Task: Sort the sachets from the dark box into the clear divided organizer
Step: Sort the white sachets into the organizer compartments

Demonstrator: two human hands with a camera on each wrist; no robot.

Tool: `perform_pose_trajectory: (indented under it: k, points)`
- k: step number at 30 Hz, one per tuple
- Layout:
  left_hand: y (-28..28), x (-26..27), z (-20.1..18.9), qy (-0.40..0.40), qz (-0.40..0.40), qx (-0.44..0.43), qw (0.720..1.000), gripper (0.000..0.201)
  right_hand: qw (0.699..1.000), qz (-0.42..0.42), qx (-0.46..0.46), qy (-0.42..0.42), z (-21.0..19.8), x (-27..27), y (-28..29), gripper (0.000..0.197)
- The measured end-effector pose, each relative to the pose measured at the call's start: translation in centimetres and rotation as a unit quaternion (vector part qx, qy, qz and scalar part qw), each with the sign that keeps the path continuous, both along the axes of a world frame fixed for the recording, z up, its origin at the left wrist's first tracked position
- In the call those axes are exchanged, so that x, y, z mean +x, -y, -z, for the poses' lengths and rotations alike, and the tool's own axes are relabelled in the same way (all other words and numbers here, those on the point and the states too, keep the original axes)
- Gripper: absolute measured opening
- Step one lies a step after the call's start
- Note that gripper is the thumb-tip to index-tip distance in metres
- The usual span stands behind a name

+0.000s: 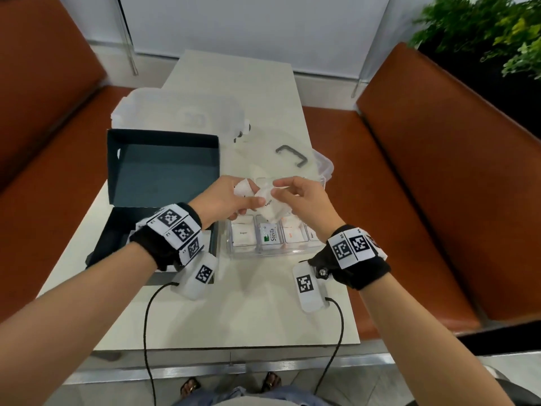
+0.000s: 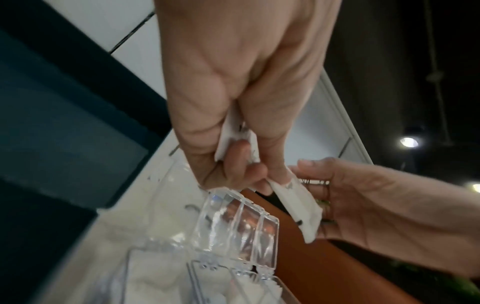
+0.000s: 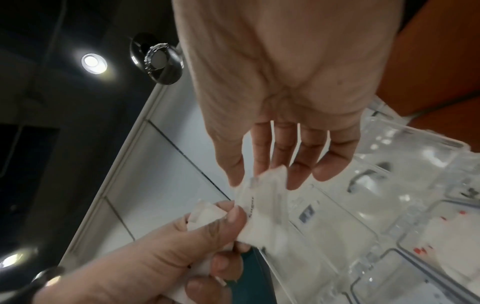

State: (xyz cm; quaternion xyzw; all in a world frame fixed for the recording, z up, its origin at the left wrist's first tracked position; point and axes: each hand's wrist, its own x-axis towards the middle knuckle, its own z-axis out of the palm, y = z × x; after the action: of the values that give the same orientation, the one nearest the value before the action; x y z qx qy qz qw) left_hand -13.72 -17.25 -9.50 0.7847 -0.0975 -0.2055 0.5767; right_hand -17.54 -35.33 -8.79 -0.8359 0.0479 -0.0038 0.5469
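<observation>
My left hand [image 1: 231, 197] is held above the clear divided organizer [image 1: 257, 252] and grips a small bunch of white sachets [image 1: 243, 187]. My right hand [image 1: 288, 190] pinches the top of one white sachet marked "Sugar" [image 1: 270, 208], which hangs between both hands. In the right wrist view thumb and forefinger of the right hand [image 3: 248, 174] nip that sachet [image 3: 267, 203], and the left thumb [image 3: 233, 216] still presses on it. The left wrist view shows the bunch [image 2: 231, 139] in the left fist. The organizer's near compartments hold sugar, Stevia [image 1: 270, 237] and other sachets. The dark box [image 1: 114, 235] lies open at left.
The dark box's lid [image 1: 164, 168] stands open behind its base. The organizer's clear lid with a grey handle [image 1: 289, 155] lies open behind it. A white translucent container [image 1: 175, 112] sits further back. Brown benches [image 1: 424, 200] flank the pale table [image 1: 248, 317].
</observation>
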Motion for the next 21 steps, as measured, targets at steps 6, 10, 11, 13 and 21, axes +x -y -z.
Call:
perform_pose_trajectory:
  k: [6,10,11,13,21]
  points:
    - [-1.6,1.3,-0.8,0.096,-0.036,0.050,0.994,0.010,0.987,-0.078,-0.133,0.044,-0.3,2.0,-1.6,0.015]
    - [-2.8,1.5,-0.1,0.123,-0.017,0.136,0.983,0.005,0.985,-0.075,-0.150,0.040,1.1,2.8,-2.4,0.007]
    - [-2.9,1.3,0.3,0.132,0.024,0.207,0.969,0.004,0.983,-0.081,-0.161,0.037,1.7,2.8,-2.7,0.007]
    - [-3.3,0.9,1.5,0.138,0.085,0.303,0.939,0.009,0.979,-0.086,-0.182,0.033,3.0,2.6,-3.3,0.008]
    - [-3.4,-0.9,4.6,0.111,0.185,0.401,0.890,0.041,0.985,-0.039,-0.160,0.045,6.9,2.4,-5.2,0.007]
